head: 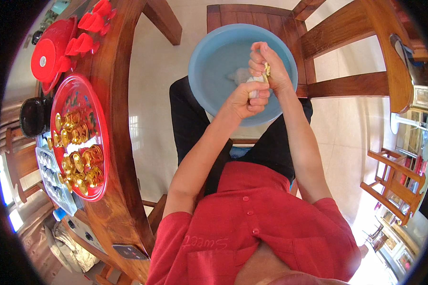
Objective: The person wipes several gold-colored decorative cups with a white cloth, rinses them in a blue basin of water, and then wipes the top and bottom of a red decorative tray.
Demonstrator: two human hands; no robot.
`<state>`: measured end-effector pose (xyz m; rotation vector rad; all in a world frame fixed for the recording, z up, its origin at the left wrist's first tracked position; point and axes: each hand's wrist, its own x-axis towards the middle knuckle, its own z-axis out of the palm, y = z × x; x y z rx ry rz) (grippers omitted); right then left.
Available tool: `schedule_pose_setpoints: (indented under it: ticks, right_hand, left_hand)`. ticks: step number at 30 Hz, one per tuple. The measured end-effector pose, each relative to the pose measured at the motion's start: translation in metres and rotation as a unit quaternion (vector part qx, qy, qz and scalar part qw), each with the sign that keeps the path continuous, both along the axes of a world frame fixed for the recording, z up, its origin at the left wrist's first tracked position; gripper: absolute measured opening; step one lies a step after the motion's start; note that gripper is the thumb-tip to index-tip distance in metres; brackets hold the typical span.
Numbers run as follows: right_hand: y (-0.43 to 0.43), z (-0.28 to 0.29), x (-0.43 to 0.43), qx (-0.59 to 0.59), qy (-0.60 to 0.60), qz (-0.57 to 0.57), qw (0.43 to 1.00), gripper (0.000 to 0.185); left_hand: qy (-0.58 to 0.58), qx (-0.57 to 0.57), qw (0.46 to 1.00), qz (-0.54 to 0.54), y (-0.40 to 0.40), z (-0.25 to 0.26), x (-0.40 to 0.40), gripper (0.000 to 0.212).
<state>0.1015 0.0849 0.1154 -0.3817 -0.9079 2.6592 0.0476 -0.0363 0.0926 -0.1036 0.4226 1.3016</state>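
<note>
Both my hands are above a round blue plastic basin (201, 96), close together and closed into fists. A white and yellow cloth (255, 79) is bunched between them. My left hand (245, 98) grips its lower, white part. My right hand (271, 67) is shut on the upper part, and a yellow edge sticks out beside the palm. Greyish water (221, 53) lies in the basin. A pale, blurred shape (237, 75) shows in it behind the cloth; what it is I cannot tell.
The basin rests on a wooden chair (249, 14) before my knees. On the wooden table (123, 167) to my left are a red tray (101, 124) with several gold cups (80, 131), red goblets (83, 42), a red basin (42, 60) and a clear plastic tray (53, 178).
</note>
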Motion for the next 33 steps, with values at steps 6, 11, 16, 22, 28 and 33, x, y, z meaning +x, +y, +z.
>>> schedule_pose_setpoints:
  ticks: [6, 11, 16, 22, 28, 33]
  right_hand:
    - [-0.003, 0.011, -0.007, 0.073, -0.162, -0.065, 0.982, 0.030]
    - [-0.007, -0.012, -0.019, 0.080, -0.238, -0.153, 0.956, 0.025]
    - [-0.004, -0.055, -0.019, 0.160, -0.322, -0.246, 0.900, 0.024]
    - [-0.006, -0.067, -0.019, 0.217, -0.337, -0.280, 0.873, 0.026]
    - [0.008, -0.041, -0.009, 0.150, -0.246, -0.184, 0.940, 0.029]
    - [-0.006, -0.023, 0.025, 0.244, -0.313, -0.172, 0.902, 0.056]
  left_hand:
    - [0.459, -0.138, 0.877, -0.033, 0.013, 0.006, 0.008, 0.012]
    - [0.786, -0.065, 0.613, 0.039, 0.019, -0.037, 0.013, 0.029]
    - [0.819, -0.147, 0.554, -0.021, 0.021, -0.040, 0.019, 0.033]
    - [0.822, -0.165, 0.543, -0.054, 0.021, -0.032, 0.017, 0.034]
    - [0.746, -0.143, 0.650, 0.010, 0.027, -0.030, 0.003, 0.052]
    - [0.761, -0.167, 0.627, 0.017, 0.017, 0.009, -0.007, 0.071]
